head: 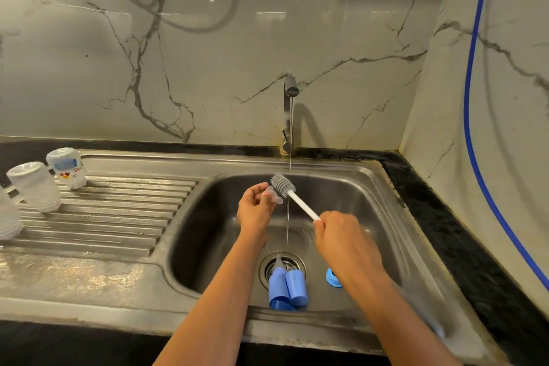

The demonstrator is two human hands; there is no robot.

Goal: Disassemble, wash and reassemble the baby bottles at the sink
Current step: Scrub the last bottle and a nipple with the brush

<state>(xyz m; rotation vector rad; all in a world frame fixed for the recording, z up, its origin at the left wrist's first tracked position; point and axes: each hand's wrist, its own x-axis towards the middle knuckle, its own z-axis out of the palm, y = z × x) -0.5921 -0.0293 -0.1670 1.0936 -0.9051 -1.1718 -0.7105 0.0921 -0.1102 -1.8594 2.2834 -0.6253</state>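
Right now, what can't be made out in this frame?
Head view:
1. Teat: clear and partly behind the left hand; shape unclear.
2. Brush: handle end buried in the right hand.
3. Blue ring: partly behind the right forearm.
4. Leftmost bottle: cut off by the left edge.
5. Bottle label: too small to read.
6. Drain: partly covered by blue parts.

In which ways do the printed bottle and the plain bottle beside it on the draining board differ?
The printed bottle carries a blue and red design; the plain bottle shows none. The printed bottle stands farther back; the plain bottle stands nearer the person. Both are translucent and upside down on the draining board.
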